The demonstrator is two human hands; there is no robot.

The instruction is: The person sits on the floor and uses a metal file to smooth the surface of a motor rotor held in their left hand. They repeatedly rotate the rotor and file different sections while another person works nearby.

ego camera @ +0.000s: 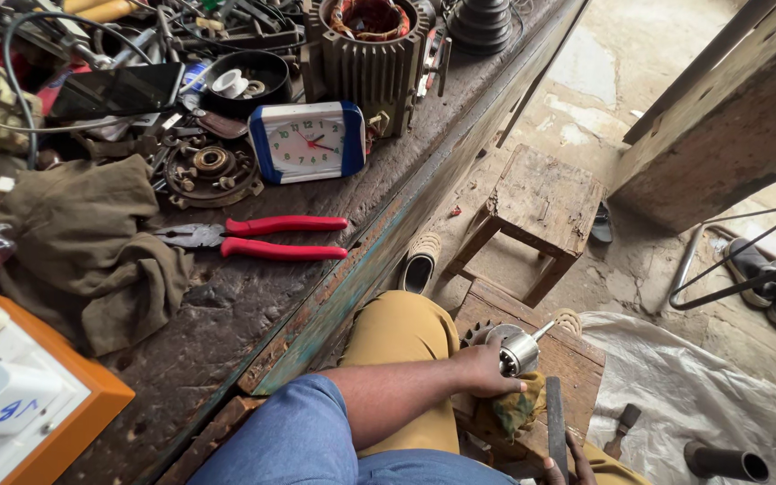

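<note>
While our left hand [482,370] wraps closed fingers around a shiny silver metal rotor [515,352] on the low wooden stool [577,355], our right hand [568,462] pinches a dark flat file [555,431] not yet touching it.

Shiny smooth metal rotor [519,350], rough worn wooden stool [545,199], matt crumpled cloth [87,247], glossy plastic-handled pliers [258,237]

A small shiny metal motor part [518,352] sits near the bottom of the view, right of the middle. It is round like a can, silver, with a thin rod sticking out and up to the right. It rests on a dirty yellow-green rag [518,406]. Just to its right, a long dark flat file [556,431] stands almost straight up.
</note>
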